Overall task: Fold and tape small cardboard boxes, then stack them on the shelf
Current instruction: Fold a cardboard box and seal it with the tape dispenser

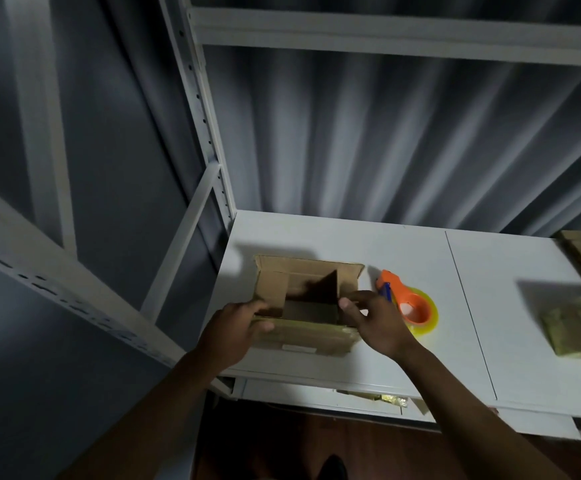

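Open cardboard box (308,303) sitting on the white shelf (403,247).
Left hand (237,329) is gripping its near-left corner; right hand (374,318) is pinching the right flap, beside the orange tape dispenser (410,303).

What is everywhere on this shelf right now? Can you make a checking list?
Surface: white shelf board, a seam right of the middle.
Job's things: open cardboard box, flaps up; orange tape dispenser beside it, right.
Clutter: flattened cardboard pile at the right edge, blurred.
Grippers: left hand grips the box's left near corner; right hand pinches its right wall.
Cables: nothing seen.
Surroundings: grey curtain behind; white rack post; lower shelf holding something unclear.
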